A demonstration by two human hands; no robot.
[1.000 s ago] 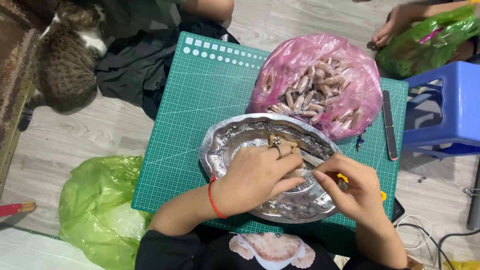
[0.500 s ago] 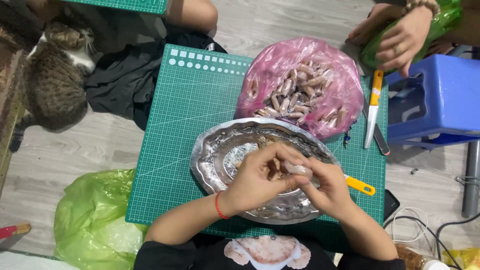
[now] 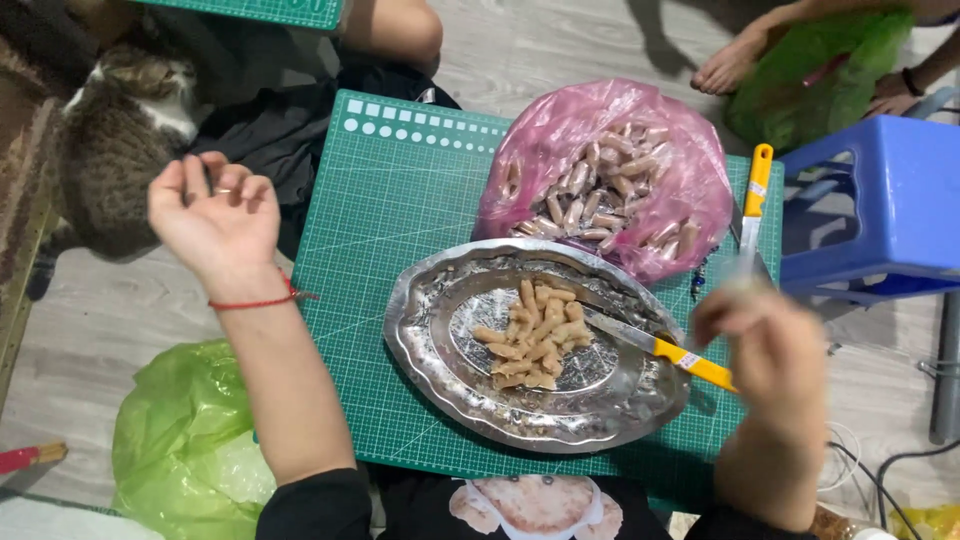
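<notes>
The left hand (image 3: 215, 215) was held spread and empty, well left of the metal tray (image 3: 430, 350). The right hand (image 3: 770, 350), blurred, was seen just right of the tray beside a yellow-handled knife (image 3: 650, 345); its grip could not be told.

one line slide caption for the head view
Left hand raised near a cat, right hand blurred beside a metal tray of peeled pieces.

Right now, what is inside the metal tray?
The tray holds a heap of pale peeled pieces and a yellow-handled knife; whatever lies under the heap is hidden.
</notes>
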